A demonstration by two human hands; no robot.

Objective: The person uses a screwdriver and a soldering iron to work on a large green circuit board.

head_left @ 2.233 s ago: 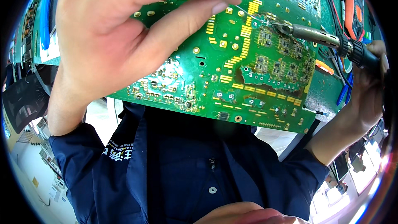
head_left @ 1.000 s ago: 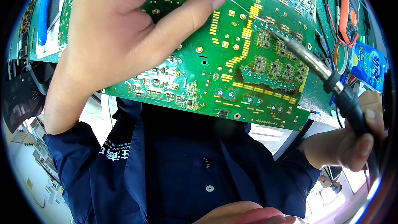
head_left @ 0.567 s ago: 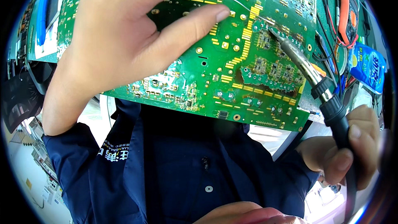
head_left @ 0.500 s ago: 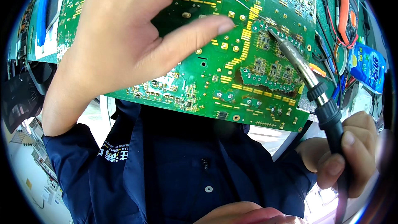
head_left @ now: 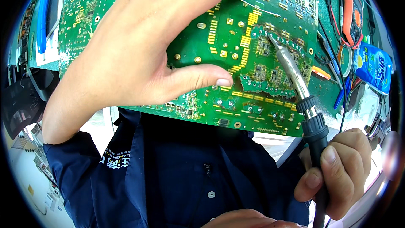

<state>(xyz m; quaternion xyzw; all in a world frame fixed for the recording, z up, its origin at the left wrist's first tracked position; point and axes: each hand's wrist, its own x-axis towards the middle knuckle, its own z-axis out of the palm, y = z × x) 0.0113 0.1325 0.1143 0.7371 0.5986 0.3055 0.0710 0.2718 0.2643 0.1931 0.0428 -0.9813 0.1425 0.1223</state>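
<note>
A large green circuit board lies tilted across the view, with gold pads and small parts on it. My left hand reaches over it, thumb and index finger spread apart. A thin strand of solder wire comes out from under the index finger and slants toward the right part of the board; the fingers around it are partly hidden. My right hand is closed round the black handle of a soldering iron. The iron's tip meets or hovers just over a scorched patch of small parts; contact is unclear.
To the right lie an orange-cased meter with red and black leads, a blue packet, and an orange-handled tool. At the left a blue pen-shaped tool rests on white paper. The board's near edge overhangs my lap.
My right hand and the soldering iron have shifted left. The board has slid slightly left. My left thumb has dropped lower, widening the gap to the index finger, and the wire lies differently.
</note>
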